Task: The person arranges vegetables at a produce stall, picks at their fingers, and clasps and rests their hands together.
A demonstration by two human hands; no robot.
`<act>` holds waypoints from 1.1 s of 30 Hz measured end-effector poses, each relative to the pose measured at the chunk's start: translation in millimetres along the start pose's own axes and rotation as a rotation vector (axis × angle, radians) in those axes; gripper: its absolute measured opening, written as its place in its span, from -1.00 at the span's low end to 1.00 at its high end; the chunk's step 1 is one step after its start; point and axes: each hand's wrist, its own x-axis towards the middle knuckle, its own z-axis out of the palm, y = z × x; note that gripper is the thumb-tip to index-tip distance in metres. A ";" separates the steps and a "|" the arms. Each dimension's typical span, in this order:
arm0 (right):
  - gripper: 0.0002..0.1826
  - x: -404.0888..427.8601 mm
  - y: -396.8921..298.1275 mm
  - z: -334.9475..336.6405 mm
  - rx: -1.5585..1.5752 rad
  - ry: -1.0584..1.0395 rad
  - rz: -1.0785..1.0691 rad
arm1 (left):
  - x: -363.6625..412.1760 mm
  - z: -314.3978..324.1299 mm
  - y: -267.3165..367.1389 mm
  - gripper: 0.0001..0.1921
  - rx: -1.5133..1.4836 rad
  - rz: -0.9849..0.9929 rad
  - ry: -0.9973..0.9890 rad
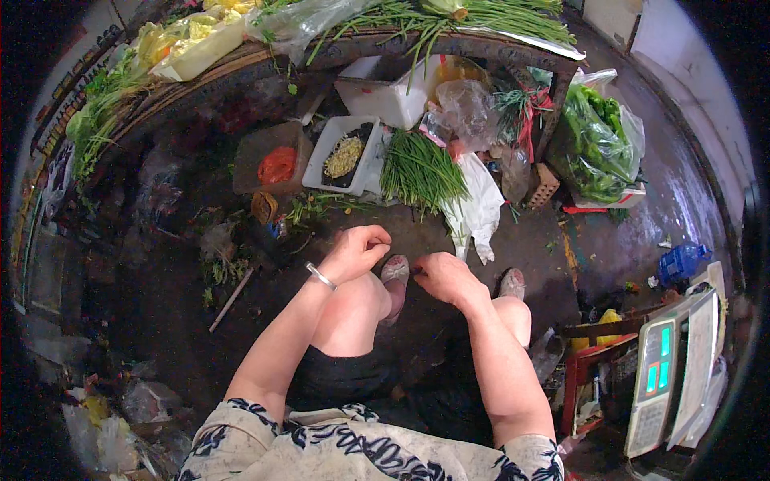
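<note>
Above my left knee, my left hand (356,254) is held with its fingers curled in towards the thumb. No object shows in it, and a silver bangle (321,276) circles that wrist. My right hand (448,278) hovers by the other knee, its fingers bent inward. A small dark spot at its fingertips is too unclear to name. Ahead of both hands, a bundle of green chives (421,171) lies on the floor, partly over a white plastic bag (481,201). Left of it, a white plastic tub (341,153) holds pale bean sprouts (343,157) on something black.
A dark tub (240,153) contains a red bag (277,165). Vegetables cover the table (373,48) beyond. At right are a bag of green vegetables (592,141), a perforated brick (543,185), a blue plastic bottle (683,263) and a lit digital scale (652,385). A stick (231,299) lies at left.
</note>
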 end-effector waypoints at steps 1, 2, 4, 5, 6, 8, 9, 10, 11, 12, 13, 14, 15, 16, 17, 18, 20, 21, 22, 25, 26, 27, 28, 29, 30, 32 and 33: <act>-0.65 -0.4 0.0 0.3 0.000 0.000 0.000 | 0.1 0.1 -0.3 -0.80 0.003 -0.008 -0.003; -0.70 -1.1 -0.1 0.7 0.022 0.018 0.003 | 0.2 0.1 -0.5 -0.80 0.006 -0.017 -0.006; -0.74 -1.4 -0.1 1.0 0.044 0.036 0.006 | 0.6 -1.0 1.5 -0.77 -0.019 -0.065 -0.036; -0.74 -1.3 0.0 0.8 0.044 0.031 0.009 | 0.6 -1.5 2.5 -0.74 -0.044 -0.112 -0.066; -0.75 -1.2 -0.4 0.7 0.044 0.027 0.012 | 0.1 -1.9 2.9 -0.74 -0.043 -0.113 -0.066; -0.75 -1.0 -0.7 1.0 0.044 0.027 0.005 | -0.6 -2.3 3.5 -0.74 -0.045 -0.110 -0.065; -0.75 -1.2 -0.4 1.1 0.043 0.029 0.001 | -0.5 -2.4 5.0 -0.74 -0.045 -0.110 -0.066; -0.75 -1.0 0.5 1.7 0.044 0.029 0.002 | -0.3 -2.7 6.7 -0.74 -0.044 -0.120 -0.069; -0.75 -0.5 1.7 2.7 0.025 0.033 -0.003 | -0.1 -2.5 7.5 -0.74 -0.042 -0.129 -0.072; -0.75 -0.2 1.3 2.9 0.006 0.037 -0.010 | -0.3 -2.1 5.9 -0.74 -0.041 -0.131 -0.071; -0.75 -0.6 0.6 2.4 0.007 0.036 -0.011 | -0.2 -0.9 2.5 -0.77 -0.047 -0.086 -0.050; -0.75 -1.8 -0.6 1.1 0.017 0.038 -0.014 | -0.1 0.0 -0.3 -0.79 -0.052 -0.041 -0.029; -0.75 -2.6 -1.4 -0.2 0.027 0.040 -0.016 | 0.2 0.9 -2.3 -0.79 -0.052 -0.041 -0.029; -0.75 -2.7 -1.8 -0.5 0.027 0.040 -0.016 | 0.5 1.7 -4.3 -0.80 -0.057 -0.028 -0.024; -0.75 -2.6 -2.3 -0.7 0.031 0.038 -0.015 | 0.5 2.2 -6.3 -0.80 -0.061 -0.015 -0.019; -0.75 -2.5 -2.3 -0.9 0.036 0.036 -0.012 | 0.6 2.2 -5.1 -0.80 -0.061 -0.015 -0.020; -0.74 -3.5 -3.9 -3.0 0.039 0.032 -0.011 | 0.4 1.8 -2.6 -0.80 -0.082 -0.017 -0.029; -0.74 -4.0 -4.4 -3.5 0.040 0.028 -0.010 | 0.3 0.5 0.0 -0.80 -0.082 -0.017 -0.029; -0.74 -4.0 -3.8 -3.2 0.041 0.028 -0.010 | 0.6 -1.3 3.2 -0.78 -0.076 -0.066 -0.066; -0.74 -3.7 -3.0 -3.5 0.057 0.033 -0.019 | 0.7 -2.4 4.8 -0.75 -0.070 -0.117 -0.102; -0.68 -3.2 -3.5 -5.0 0.037 0.001 -0.010 | 0.6 -2.5 5.0 -0.76 -0.072 -0.118 -0.101; -0.61 -2.9 -3.5 -5.8 0.017 -0.030 -0.001 | 0.6 -2.5 6.0 -0.76 -0.072 -0.118 -0.101; -0.61 -2.6 -3.2 -5.5 0.017 -0.030 -0.001 | 0.5 -2.6 7.0 -0.76 -0.080 -0.126 -0.100; -0.61 -2.2 -2.5 -4.8 0.018 -0.027 0.009 | 0.5 -2.7 8.3 -0.76 -0.088 -0.133 -0.098; -0.60 -2.0 -3.2 -5.0 0.018 -0.025 0.018 | 0.3 -3.0 9.2 -0.76 -0.088 -0.133 -0.098; -0.67 -4.6 -6.7 -7.2 0.029 -0.016 0.018 | -0.1 -3.6 10.4 -0.76 -0.076 -0.143 -0.099; -0.74 -5.8 -8.3 -8.3 0.039 -0.006 0.019 | -0.1 -3.7 10.1 -0.76 -0.076 -0.143 -0.098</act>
